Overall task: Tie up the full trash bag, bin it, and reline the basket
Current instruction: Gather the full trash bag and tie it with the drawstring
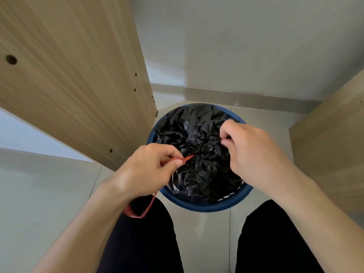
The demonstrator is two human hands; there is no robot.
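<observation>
Both hands cinch the black trash bag [199,154] at frame centre.
Left hand [151,170] pinches the red drawstring [183,159], running lower-left; right hand [254,152] pinches its far end, opposite.

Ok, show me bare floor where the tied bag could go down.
Free: the tiled floor left of the blue basket, below the wooden panel; also the floor strip behind the basket, toward the wall. Crowded: between the knees, and the basket's mouth, filled by the black bag and both hands.
</observation>
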